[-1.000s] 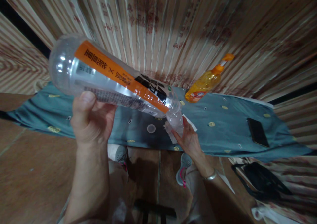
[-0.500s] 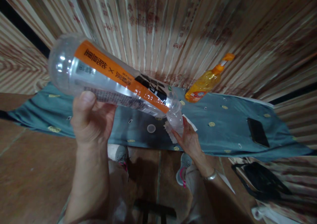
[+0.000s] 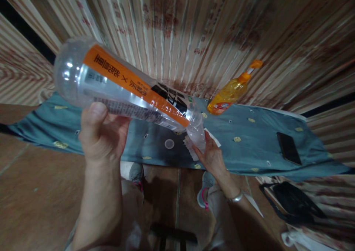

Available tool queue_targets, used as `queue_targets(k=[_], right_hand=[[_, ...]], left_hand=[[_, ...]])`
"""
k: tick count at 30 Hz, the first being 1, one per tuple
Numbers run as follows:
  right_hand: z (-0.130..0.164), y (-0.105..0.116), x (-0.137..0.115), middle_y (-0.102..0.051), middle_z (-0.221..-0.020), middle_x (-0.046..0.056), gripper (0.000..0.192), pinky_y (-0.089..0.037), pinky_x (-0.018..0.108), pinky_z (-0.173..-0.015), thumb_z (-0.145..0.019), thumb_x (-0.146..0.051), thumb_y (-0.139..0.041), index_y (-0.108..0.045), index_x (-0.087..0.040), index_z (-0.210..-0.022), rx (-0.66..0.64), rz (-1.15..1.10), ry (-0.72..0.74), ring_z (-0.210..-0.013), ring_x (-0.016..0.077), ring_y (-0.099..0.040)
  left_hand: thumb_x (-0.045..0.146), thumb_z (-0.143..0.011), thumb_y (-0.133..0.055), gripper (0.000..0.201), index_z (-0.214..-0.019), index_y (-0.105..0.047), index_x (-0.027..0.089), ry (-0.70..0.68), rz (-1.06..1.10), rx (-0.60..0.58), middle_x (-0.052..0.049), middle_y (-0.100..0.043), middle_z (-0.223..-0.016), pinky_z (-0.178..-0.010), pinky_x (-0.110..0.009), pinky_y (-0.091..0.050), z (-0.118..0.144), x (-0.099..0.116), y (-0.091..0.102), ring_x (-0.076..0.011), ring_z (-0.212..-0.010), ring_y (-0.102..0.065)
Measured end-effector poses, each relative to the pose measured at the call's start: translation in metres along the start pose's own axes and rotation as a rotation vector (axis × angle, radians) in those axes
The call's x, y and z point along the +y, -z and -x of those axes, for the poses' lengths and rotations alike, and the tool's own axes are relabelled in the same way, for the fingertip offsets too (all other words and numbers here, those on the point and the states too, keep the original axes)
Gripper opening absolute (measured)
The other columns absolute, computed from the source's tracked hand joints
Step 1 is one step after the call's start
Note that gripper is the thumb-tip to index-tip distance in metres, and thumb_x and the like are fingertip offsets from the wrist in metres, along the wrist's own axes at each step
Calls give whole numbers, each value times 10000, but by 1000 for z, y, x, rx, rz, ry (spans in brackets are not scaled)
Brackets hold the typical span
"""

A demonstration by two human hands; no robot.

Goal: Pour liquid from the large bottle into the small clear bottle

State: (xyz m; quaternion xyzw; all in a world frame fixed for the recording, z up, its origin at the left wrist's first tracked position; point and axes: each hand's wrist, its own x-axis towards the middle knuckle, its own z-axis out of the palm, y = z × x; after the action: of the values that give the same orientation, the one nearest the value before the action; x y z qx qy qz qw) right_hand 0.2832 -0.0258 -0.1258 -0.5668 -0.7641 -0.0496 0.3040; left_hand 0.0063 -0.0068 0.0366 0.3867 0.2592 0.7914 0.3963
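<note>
Beneath the big clear bottle (image 3: 130, 90) spreads a teal cloth (image 3: 249, 151). The left hand (image 3: 105, 136) curls its fingers partway round that bottle, tilted mouth-down. Right of it stands a yellow pump bottle (image 3: 229, 95); at its mouth, the right hand (image 3: 212, 155) pinches a small clear container (image 3: 197, 135); below it lies a round disc (image 3: 169, 144).
</note>
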Motion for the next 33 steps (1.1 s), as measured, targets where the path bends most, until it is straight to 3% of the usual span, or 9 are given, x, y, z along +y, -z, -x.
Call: queue_targets(k=[3, 6, 10, 15, 20, 24, 27, 30, 33], right_hand=[[0, 1, -1, -672, -1292, 256, 710, -633, 504, -886, -997, -536, -505, -365, -65, -1510, -15, -18, -19, -1175, 344, -685], [0, 2, -2, -664, -1306, 252, 706, -627, 512, -895, -996, -521, -510, -351, -77, -1522, -37, -24, -37, -1182, 347, -679], [0, 2, -1, -665, -1299, 260, 713, -631, 505, -880, -999, -538, -495, -361, -63, -1513, -33, -17, -23, -1173, 351, -684], [0, 2, -1, -680, -1268, 264, 700, -639, 492, -856, -1005, -545, -481, -386, -50, -1490, -6, 6, -2, -1138, 344, -702], [0, 1, -1, -674, -1279, 262, 698, -636, 507, -867, -1002, -541, -490, -383, -58, -1493, -8, -8, -5, -1156, 348, -693], [0, 1, -2, -673, -1284, 259, 703, -632, 511, -879, -1001, -548, -487, -382, -61, -1498, -5, -6, -10, -1159, 348, -692], [0, 2, -2, -674, -1281, 257, 706, -632, 503, -879, -1001, -561, -476, -391, -61, -1493, -13, -1, -21, -1155, 344, -694], [0, 2, -2, -669, -1292, 254, 706, -628, 502, -890, -1002, -559, -473, -379, -72, -1504, -29, -5, -41, -1170, 342, -686], [0, 1, -2, -666, -1301, 253, 708, -627, 511, -894, -1002, -555, -474, -364, -78, -1514, -23, -14, -42, -1172, 343, -685]], left_hand=[[347, -633, -837, 176, -704, -690, 282, -2, 7, 26, 35, -700, -670, -1015, -453, -567, -1, -1, 0, -253, -956, -726], [359, -665, -806, 256, -551, -602, 257, -14, -5, 2, 25, -624, -565, -949, -417, -594, -1, -1, 0, -238, -850, -717], [338, -668, -799, 164, -631, -653, 271, -26, -1, 5, 40, -577, -529, -923, -388, -592, -1, -2, 0, -220, -811, -711], [328, -669, -805, 151, -684, -668, 267, -15, 20, 6, 32, -647, -617, -997, -420, -547, -1, -1, 0, -228, -877, -700], [346, -671, -806, 289, -531, -577, 238, -8, 4, -11, 14, -595, -578, -988, -439, -555, -1, -1, 2, -234, -843, -688], [328, -679, -793, 255, -534, -598, 251, -30, 7, -10, 32, -505, -497, -978, -426, -569, -1, -2, 1, -222, -800, -686], [354, -678, -803, 295, -522, -577, 246, -29, 4, -23, 25, -537, -521, -979, -416, -565, -1, -2, 0, -220, -814, -687], [347, -672, -807, 211, -606, -627, 261, -8, 8, -25, 25, -578, -557, -997, -425, -546, -1, -1, 1, -243, -897, -691], [317, -646, -822, 178, -754, -682, 294, 3, 26, 1, 48, -627, -616, -945, -394, -568, -1, -1, 1, -222, -855, -687]])
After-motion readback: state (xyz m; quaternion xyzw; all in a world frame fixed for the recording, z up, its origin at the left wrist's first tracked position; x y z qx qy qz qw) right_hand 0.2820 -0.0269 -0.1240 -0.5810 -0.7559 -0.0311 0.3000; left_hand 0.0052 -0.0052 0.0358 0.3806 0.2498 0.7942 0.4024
